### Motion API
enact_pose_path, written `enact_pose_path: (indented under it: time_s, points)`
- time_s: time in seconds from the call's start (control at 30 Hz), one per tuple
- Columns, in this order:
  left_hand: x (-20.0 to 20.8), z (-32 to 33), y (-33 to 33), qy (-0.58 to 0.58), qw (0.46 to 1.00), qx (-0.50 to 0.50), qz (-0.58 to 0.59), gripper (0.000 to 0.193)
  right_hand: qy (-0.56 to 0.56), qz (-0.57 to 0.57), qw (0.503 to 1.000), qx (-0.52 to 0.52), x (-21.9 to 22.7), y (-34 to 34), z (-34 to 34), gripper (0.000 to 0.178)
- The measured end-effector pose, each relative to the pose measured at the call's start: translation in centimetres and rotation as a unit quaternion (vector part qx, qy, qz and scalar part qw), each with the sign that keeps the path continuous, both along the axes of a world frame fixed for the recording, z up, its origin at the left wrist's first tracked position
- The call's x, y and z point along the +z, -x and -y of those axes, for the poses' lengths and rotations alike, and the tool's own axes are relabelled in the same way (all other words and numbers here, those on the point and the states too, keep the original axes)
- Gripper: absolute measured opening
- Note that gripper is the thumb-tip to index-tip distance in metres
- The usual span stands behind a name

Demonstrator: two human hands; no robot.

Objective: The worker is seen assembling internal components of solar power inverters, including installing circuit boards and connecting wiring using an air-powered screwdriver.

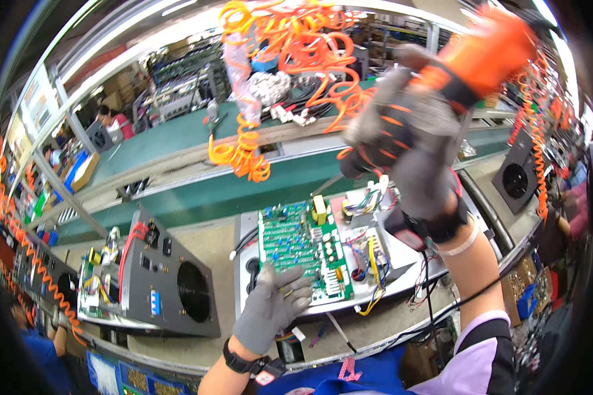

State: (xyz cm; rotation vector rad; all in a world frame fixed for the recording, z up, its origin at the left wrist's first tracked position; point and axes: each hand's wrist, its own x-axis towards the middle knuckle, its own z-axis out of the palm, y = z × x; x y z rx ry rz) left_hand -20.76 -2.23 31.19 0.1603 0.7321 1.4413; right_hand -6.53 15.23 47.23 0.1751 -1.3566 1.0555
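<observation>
My right hand point(418, 131), gloved in grey and smeared by motion, is raised over the workpiece. It is wrapped round an orange and black power screwdriver point(487, 56), whose thin bit point(327, 185) seems to point down and left at the board. Below lies a green circuit board point(290, 240) with rows of small parts, set on a pale metal chassis point(244, 227). My left hand point(273, 306), also in a grey glove, is over the board's near left corner. Its fingers are curled, and something small may be between them. Yellow wires point(375, 263) hang beside the board.
To the left stands a grey panelled unit with a round fan point(194, 289); another fan unit point(515, 178) is at the right. Coiled orange air hoses point(247, 155) hang over the green conveyor point(158, 148). A black cable point(468, 303) crosses near my right arm. Co-workers are farther off.
</observation>
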Motion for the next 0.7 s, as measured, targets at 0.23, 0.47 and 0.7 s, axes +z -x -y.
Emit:
enact_pose_path:
  time_s: [0.23, 0.47, 0.7]
  points:
    - [-2.0, 2.0, 1.3, 0.072, 0.992, 0.093, 0.037, 0.047, 0.147, 0.099, 0.978, -0.11, -3.0, 5.0, -9.0, 0.033]
    - [-3.8, 2.8, 1.6, 0.048, 0.989, 0.115, 0.075, 0.033, 0.182, 0.103, 0.976, -0.058, -5.1, 5.9, -10.9, 0.032]
    - [-4.0, 2.3, 1.8, 0.025, 0.99, 0.081, 0.108, 0.036, 0.178, 0.099, 0.978, -0.045, -5.2, 6.1, -11.7, 0.039]
